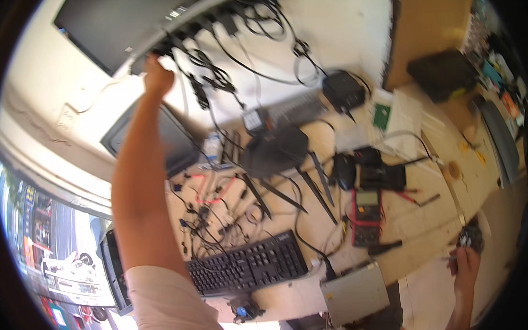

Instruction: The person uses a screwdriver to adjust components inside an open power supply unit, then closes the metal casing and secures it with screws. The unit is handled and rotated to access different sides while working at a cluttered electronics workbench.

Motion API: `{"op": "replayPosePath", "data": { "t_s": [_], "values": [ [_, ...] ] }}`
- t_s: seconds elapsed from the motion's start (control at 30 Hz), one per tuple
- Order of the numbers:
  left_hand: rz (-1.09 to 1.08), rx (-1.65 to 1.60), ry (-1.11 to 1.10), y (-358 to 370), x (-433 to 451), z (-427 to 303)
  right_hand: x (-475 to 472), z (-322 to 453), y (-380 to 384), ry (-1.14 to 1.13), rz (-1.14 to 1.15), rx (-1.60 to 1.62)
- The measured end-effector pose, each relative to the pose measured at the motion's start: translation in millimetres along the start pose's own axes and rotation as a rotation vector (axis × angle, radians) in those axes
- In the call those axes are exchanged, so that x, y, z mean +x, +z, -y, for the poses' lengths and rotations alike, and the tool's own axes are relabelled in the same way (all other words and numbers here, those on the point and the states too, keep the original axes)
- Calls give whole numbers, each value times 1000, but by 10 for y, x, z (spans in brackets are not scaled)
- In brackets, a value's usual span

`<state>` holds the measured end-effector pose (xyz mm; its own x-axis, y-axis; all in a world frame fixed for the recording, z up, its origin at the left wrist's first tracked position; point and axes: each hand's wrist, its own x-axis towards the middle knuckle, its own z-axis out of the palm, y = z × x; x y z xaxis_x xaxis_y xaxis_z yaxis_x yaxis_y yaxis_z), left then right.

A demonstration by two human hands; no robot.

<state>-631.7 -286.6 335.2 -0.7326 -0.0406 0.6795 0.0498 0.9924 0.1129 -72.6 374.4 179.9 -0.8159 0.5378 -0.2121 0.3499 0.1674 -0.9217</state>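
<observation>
My left hand (pixel 158 79) is raised at the wall, its fingertips against the lower end of a long power strip (pixel 185 23), beside a row of black plugs. Blur hides whether the fingers grip a plug. Black power cords (pixel 210 68) hang from the strip in loops. Low on the right, my right hand (pixel 464 262) is shut on a small dark object (pixel 470 238) with silvery parts, too blurred to name. It is near the right edge of the wooden workbench (pixel 414 229).
A wall-mounted screen (pixel 111 30) is beside the strip. On the bench are a black keyboard (pixel 250 263), a black router with several antennas (pixel 274 151), a red-edged multimeter (pixel 366 218), tangled cables (pixel 205 224) and another monitor (pixel 176 142). A metal power supply unit (pixel 355 292) sits at the front edge.
</observation>
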Motion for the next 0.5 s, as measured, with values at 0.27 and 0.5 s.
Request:
{"op": "replayPosePath", "data": {
  "t_s": [0.27, 0.5],
  "values": [
    [204, -150, 116, -561, -1163, -901, -87, 31, 101, 76, 70, -44],
    [574, -410, 241, -1385, -3354, -1938, -7, -291, 542, -213, 471, 109]
  ]
}}
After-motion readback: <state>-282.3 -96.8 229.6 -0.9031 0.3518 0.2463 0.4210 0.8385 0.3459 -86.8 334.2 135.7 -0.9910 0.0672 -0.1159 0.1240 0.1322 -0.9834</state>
